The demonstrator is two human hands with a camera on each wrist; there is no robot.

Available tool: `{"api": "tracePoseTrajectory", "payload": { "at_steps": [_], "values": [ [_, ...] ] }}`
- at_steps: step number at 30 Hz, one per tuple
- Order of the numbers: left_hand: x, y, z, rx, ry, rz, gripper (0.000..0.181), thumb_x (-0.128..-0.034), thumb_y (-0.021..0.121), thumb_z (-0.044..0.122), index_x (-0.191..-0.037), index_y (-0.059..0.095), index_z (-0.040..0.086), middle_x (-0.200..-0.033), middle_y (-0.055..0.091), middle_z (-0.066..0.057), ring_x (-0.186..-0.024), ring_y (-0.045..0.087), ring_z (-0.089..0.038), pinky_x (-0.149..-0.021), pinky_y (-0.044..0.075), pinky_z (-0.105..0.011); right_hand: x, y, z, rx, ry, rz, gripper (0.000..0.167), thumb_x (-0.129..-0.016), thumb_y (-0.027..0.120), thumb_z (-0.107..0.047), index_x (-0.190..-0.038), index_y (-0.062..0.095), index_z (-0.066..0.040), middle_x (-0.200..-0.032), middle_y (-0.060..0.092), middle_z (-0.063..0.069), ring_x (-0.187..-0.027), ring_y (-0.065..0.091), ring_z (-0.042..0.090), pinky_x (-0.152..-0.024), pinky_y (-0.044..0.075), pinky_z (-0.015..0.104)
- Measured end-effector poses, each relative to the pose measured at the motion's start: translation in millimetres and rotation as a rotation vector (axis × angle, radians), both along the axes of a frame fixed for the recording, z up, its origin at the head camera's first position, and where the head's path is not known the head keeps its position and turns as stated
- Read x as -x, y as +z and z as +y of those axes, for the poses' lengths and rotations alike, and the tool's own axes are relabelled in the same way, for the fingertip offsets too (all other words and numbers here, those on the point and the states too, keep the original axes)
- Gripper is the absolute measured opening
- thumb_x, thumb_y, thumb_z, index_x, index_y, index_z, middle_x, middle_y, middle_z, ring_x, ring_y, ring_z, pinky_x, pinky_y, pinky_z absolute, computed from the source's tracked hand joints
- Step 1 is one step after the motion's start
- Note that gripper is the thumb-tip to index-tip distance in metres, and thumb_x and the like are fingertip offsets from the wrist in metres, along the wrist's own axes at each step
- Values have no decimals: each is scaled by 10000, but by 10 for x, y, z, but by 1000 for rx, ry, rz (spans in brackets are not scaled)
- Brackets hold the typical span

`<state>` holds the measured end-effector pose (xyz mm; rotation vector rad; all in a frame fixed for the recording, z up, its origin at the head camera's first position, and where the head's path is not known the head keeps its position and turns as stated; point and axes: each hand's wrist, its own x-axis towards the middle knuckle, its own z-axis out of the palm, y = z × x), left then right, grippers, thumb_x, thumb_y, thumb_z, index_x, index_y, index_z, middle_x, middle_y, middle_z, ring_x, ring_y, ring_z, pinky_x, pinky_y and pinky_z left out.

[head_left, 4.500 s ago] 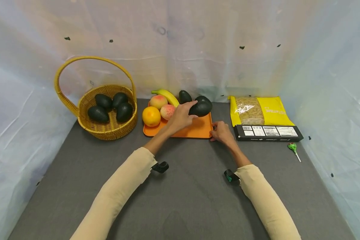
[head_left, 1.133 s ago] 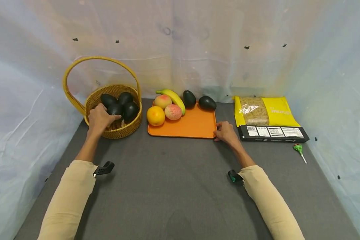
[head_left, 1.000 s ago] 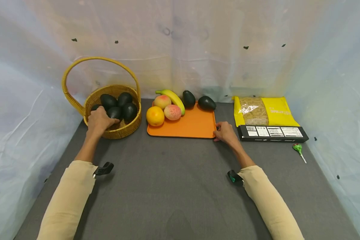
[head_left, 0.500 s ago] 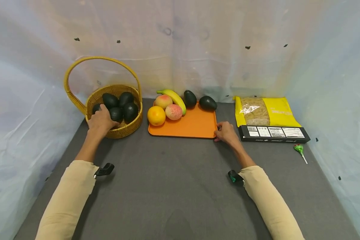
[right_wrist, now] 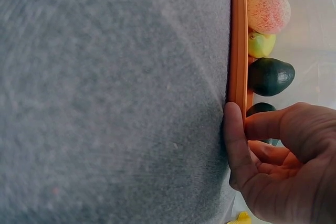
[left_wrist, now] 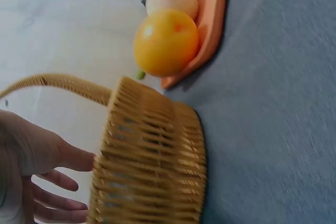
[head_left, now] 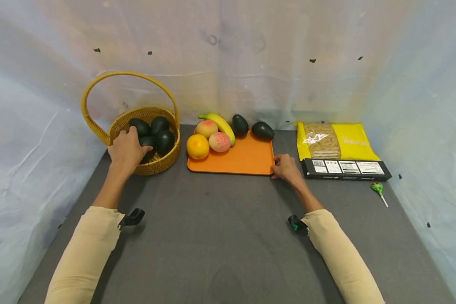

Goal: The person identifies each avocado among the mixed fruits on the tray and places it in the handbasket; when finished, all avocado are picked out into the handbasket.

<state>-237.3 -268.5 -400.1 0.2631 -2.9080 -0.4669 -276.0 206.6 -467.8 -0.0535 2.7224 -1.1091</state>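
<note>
My left hand (head_left: 124, 151) reaches over the near left side of the wicker basket (head_left: 152, 169), its thumb over a dark avocado (head_left: 146, 141). Several more avocados lie around that one. In the left wrist view the hand (left_wrist: 44, 166) has loosely extended fingers; the basket wall (left_wrist: 152, 166) hides their tips. My right hand (head_left: 286, 167) pinches the near right corner of the orange tray (head_left: 247, 163). Thumb and finger clasp the tray's rim (right_wrist: 238, 40) in the right wrist view, where that hand (right_wrist: 289, 161) is large.
On the tray are an orange (head_left: 197, 147), two peaches (head_left: 219, 142), a banana (head_left: 222, 123) and two avocados (head_left: 262, 131). Farther right lie a yellow pasta bag (head_left: 349, 141), a long black box (head_left: 346, 169) and a green lollipop (head_left: 378, 187). The basket's tall handle (head_left: 127, 73) arches above it.
Earlier my left hand held an avocado above the tray; it has moved left to the basket. Since half a second ago its thumb has shifted over the near avocado. My right hand has kept its hold.
</note>
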Motion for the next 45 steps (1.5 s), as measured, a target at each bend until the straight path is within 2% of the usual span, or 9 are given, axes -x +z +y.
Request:
{"api": "tracePoseTrajectory", "payload": {
  "at_steps": [6,10,14,25,31,35,41,43,45],
  "values": [
    [-34,106,221,0,2,224,422,-991,724,300,-1180,619,-62,-1107,613,-324,-877,629,-543,-672,527,-687,14,-20,3,-1,5,-5,501,-978,643,-14,-1439,524,143,-1109,718,327,-676,795,219,-624,635,303],
    [-7,166,367,-32,-30,339,327,-1008,693,270,-1111,661,-39,-1097,649,-299,-858,644,-529,-681,528,-690,23,-10,-7,9,10,-2,508,-980,636,-9,-1448,513,145,-1089,715,319,-701,801,243,-627,636,312],
    [36,200,466,-47,-66,373,300,-1025,659,256,-1105,673,-34,-1089,656,-285,-838,648,-516,-700,532,-690,20,-9,-1,-1,12,3,505,-980,633,-11,-1443,515,151,-1051,721,304,-700,802,242,-630,636,314],
    [103,190,579,-68,-108,493,265,-1041,625,227,-994,686,-27,-977,674,-245,-713,637,-471,-582,523,-613,22,-14,-6,-18,8,22,478,-978,636,-23,-1414,542,149,-1050,733,302,-670,795,222,-623,633,306],
    [136,173,659,-81,-149,511,248,-1032,643,208,-982,687,-31,-979,676,-236,-729,646,-449,-617,546,-602,27,-30,-14,-35,-1,20,469,-982,639,-37,-1409,553,134,-1048,736,284,-694,802,232,-657,638,315],
    [181,181,718,-84,-184,550,236,-1021,660,191,-954,694,-33,-955,673,-227,-724,643,-425,-636,556,-587,43,-20,-23,-37,-2,14,468,-979,639,-38,-1407,557,131,-1034,745,279,-685,799,228,-655,637,312],
    [303,200,909,-92,-346,638,181,-996,688,130,-932,700,-39,-922,667,-217,-761,652,-380,-682,582,-533,32,-11,-16,-31,13,33,473,-975,634,-35,-1402,551,152,-1007,749,281,-671,796,248,-650,637,325],
    [378,206,1013,-92,-408,632,174,-989,698,126,-947,705,-43,-931,678,-217,-785,663,-375,-703,591,-518,27,-14,-4,-31,17,33,476,-978,632,-35,-1407,546,154,-1001,752,281,-666,793,248,-645,636,324],
    [476,219,1137,-82,-463,597,172,-979,715,138,-981,709,-34,-972,694,-214,-814,671,-375,-725,596,-514,26,-16,9,-31,17,31,480,-980,630,-37,-1412,541,153,-1000,753,278,-660,791,245,-633,632,315]
  ]
}}
